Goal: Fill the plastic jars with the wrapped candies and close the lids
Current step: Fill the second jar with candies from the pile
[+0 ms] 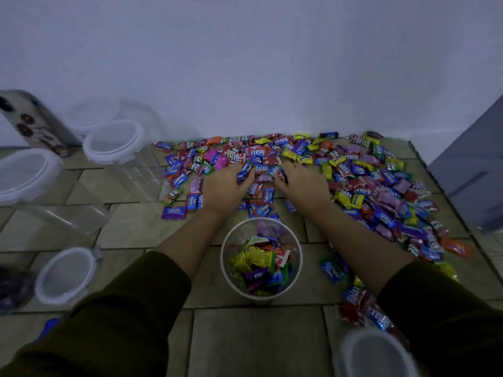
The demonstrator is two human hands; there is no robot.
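Left hand [223, 186] and right hand [300, 183], forearms extended toward 12 o'clock, palms down, fingers curled around glossy wrapped candies [362, 183] heaped on beige floor tiles [258, 341]. At 6 o'clock of hands, open clear plastic jar [298, 263], round, partly filled. At 9 o'clock, lidded jars [114, 142].

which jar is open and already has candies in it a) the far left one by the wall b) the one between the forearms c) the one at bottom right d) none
b: the open jar between the forearms is lidless, with wrapped candies inside; the other jars have lids on.
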